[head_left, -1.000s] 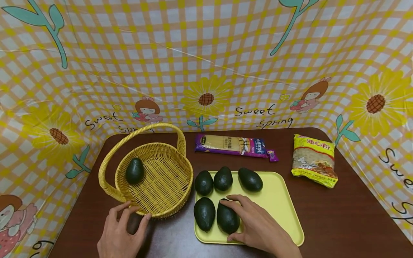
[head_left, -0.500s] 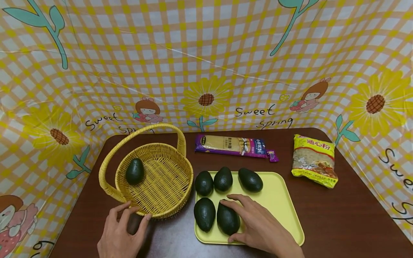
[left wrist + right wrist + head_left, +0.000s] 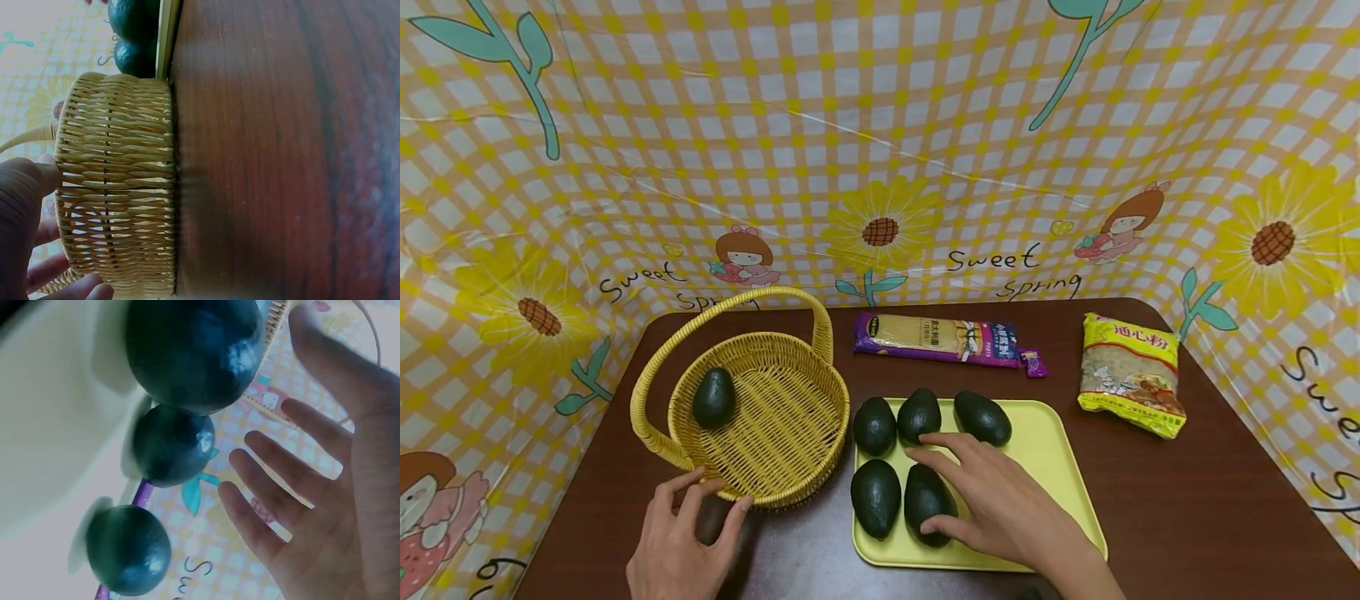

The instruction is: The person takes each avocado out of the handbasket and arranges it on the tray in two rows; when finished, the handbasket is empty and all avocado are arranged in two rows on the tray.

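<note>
My left hand (image 3: pixel 681 533) holds the near rim of a yellow wicker basket (image 3: pixel 790 492), with thumb and fingertips at the edge in the left wrist view. Inside the basket, one dark green avocado (image 3: pixel 713 398) lies at the left. Several more avocados sit on a pale yellow tray (image 3: pixel 1045 483). Over the front right avocado (image 3: pixel 927 508) hovers my right hand (image 3: pixel 1000 500), its fingers spread. The right wrist view shows the right hand (image 3: pixel 312 494) apart from a large, close avocado (image 3: pixel 197 353), with nothing in its grasp.
Behind the tray lies a purple pasta packet (image 3: pixel 936 337). A yellow bag of macaroni (image 3: pixel 1131 375) lies at the right on the dark brown table (image 3: pixel 1217 500). Checked cloth (image 3: pixel 880 125) rises around the back and sides. The basket's tall handle (image 3: pixel 715 312) arches over its left part.
My right hand has lifted off the front right avocado, and its fingers have shifted away toward the back of the tray. The left hand and the basket stay where they were.
</note>
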### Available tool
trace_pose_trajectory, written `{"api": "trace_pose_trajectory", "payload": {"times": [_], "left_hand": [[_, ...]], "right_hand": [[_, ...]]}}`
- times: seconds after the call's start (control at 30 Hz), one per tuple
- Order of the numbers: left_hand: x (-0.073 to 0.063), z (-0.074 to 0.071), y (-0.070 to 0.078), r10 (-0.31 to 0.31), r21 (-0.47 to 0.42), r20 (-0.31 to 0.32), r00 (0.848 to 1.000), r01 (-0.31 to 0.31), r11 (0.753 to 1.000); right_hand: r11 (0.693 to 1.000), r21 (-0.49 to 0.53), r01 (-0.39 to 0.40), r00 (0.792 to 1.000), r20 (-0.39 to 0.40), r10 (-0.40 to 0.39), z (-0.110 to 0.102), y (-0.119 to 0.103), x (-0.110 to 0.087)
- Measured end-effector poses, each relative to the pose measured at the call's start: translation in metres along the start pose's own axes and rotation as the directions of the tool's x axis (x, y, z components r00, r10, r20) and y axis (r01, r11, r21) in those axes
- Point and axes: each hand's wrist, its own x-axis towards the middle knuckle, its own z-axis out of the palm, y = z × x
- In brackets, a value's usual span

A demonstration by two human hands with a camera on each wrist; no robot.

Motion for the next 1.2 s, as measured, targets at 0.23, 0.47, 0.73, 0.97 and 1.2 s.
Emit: {"api": "trace_pose_trajectory", "payload": {"times": [0.23,0.47,0.73,0.97,1.2], "left_hand": [[0.0,-0.001,0.0,-0.001,-0.001,0.004,1.0,0.001,1.0],[0.0,-0.001,0.001,-0.007,0.004,0.009,1.0,0.007,1.0],[0.0,-0.001,0.0,-0.018,0.007,0.019,1.0,0.018,1.0],[0.001,-0.002,0.002,-0.03,0.02,0.029,0.999,0.03,0.999],[0.001,-0.003,0.003,-0.043,0.026,0.04,0.998,0.042,0.999]], "right_hand": [[1.0,0.003,-0.008,0.997,0.072,0.008,-0.01,-0.002,0.014],[0.998,-0.044,0.039,0.996,0.078,-0.035,-0.015,-0.007,0.028],[0.986,-0.108,0.131,0.991,0.015,-0.13,-0.022,-0.012,0.044],[0.98,-0.117,0.162,0.986,0.041,-0.158,-0.025,-0.016,0.061],[0.971,-0.144,0.19,0.981,0.062,-0.182,-0.023,-0.016,0.072]]}}
